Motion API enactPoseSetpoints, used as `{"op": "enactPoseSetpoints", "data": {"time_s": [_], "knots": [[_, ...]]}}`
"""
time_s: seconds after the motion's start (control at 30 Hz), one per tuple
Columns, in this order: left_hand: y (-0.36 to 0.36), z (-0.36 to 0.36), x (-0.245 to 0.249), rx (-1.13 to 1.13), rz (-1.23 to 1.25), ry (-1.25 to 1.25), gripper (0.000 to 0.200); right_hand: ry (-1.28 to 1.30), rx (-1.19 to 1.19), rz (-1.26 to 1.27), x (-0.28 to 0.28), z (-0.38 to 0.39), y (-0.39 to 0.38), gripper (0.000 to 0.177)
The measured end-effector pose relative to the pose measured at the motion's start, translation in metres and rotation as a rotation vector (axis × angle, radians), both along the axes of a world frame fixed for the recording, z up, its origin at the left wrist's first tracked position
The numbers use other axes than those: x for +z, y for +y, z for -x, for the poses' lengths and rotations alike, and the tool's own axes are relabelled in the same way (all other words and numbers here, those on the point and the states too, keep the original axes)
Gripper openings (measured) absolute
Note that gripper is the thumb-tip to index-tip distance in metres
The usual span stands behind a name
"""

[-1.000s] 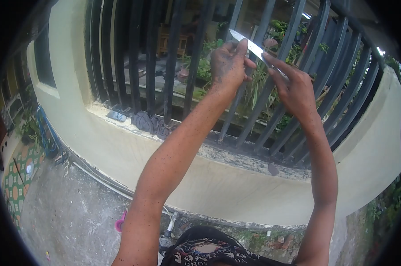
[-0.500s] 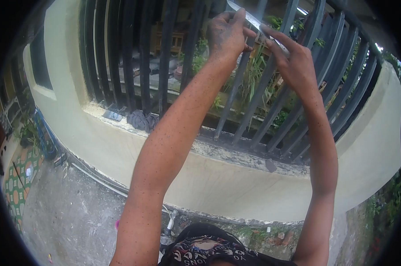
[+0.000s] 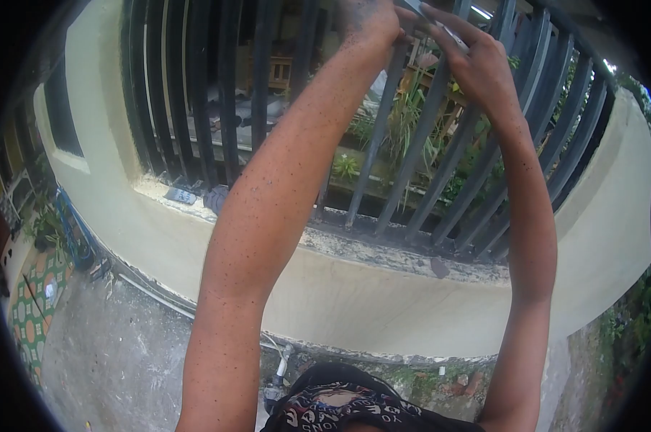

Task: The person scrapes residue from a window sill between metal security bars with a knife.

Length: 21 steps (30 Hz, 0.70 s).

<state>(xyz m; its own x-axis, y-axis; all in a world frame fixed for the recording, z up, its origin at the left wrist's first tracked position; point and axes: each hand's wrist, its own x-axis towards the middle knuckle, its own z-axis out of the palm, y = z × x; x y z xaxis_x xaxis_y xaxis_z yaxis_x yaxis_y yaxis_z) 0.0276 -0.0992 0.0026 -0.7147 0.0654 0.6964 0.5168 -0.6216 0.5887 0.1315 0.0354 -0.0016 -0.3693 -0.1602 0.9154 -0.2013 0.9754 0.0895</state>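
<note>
A slim silver knife [image 3: 413, 6] slants across the dark metal bars [image 3: 394, 108] at the top of the view, its tip out of frame. My right hand [image 3: 480, 61] is closed on the lower end, fingers stretched along it. Higher up, my left hand [image 3: 368, 21] is at the blade end and partly cut off by the top edge. Its fingers bend in at the blade, though the exact grip is partly hidden. Dark smudges and specks mark the left hand and forearm.
The bars stand on a rough, peeling ledge [image 3: 383, 252] of a cream wall [image 3: 368, 309]. A small flat grey item [image 3: 180, 195] and a grey cloth [image 3: 215, 198] lie on the ledge at left. Plants [image 3: 412, 122] grow behind the bars. A white pipe [image 3: 281, 360] runs below the wall.
Both hands and the knife have shifted upward in view, so the left hand and blade tip now leave the frame. My left forearm covers more of the grey cloth.
</note>
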Motion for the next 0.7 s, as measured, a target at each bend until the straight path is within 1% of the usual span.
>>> {"op": "enactPoseSetpoints", "data": {"time_s": [0.03,0.1,0.13,0.17,0.23,0.27,0.3,0.33,0.4,0.43,0.5,0.57,0.6,0.63,0.7], "knots": [[0.0,0.003,-0.001,-0.004,0.004,-0.004,0.025,-0.004,-0.004,0.004,-0.001,0.002,0.001,0.039],[-0.001,0.007,-0.004,-0.038,-0.014,0.007,0.025,0.013,0.064,-0.037,-0.005,0.005,0.006,0.04],[-0.011,-0.014,-0.027,0.064,0.068,0.017,0.03,0.043,0.054,-0.06,-0.017,0.013,0.014,0.036],[-0.015,-0.019,-0.044,0.042,0.07,0.0,0.029,0.073,0.044,-0.082,-0.03,0.02,0.022,0.033],[-0.018,-0.019,-0.076,0.017,0.077,-0.005,0.028,0.075,0.034,-0.214,-0.054,0.012,0.021,0.033],[-0.021,-0.021,-0.089,0.024,0.121,-0.058,0.028,0.08,0.029,-0.255,-0.063,0.006,0.018,0.033],[-0.021,-0.02,-0.093,0.032,0.165,-0.11,0.027,0.01,0.008,-0.209,-0.069,0.001,0.014,0.033],[-0.02,-0.021,-0.088,0.029,0.169,-0.102,0.027,-0.062,-0.012,-0.163,-0.072,-0.001,0.012,0.033],[-0.017,-0.02,-0.073,0.018,0.112,-0.075,0.027,-0.033,-0.03,-0.158,-0.055,0.002,0.013,0.032],[-0.017,-0.014,-0.061,0.005,0.099,-0.013,0.028,-0.05,-0.041,-0.123,-0.042,0.001,0.009,0.032],[-0.019,-0.022,-0.035,0.104,0.109,-0.01,0.027,-0.067,-0.055,-0.078,-0.018,-0.005,-0.003,0.032],[-0.011,0.004,-0.01,-0.055,0.003,0.005,0.025,-0.084,0.148,0.124,0.0,-0.013,-0.019,0.03],[-0.009,0.009,-0.006,-0.015,0.019,-0.002,0.025,-0.124,0.127,0.163,0.004,-0.015,-0.022,0.032],[-0.008,0.01,-0.004,-0.018,0.03,0.002,0.025,-0.119,0.125,0.173,0.004,-0.012,-0.018,0.032],[-0.009,0.012,0.002,0.017,0.047,-0.005,0.025,0.04,0.172,0.013,0.004,-0.003,-0.011,0.032]]}}
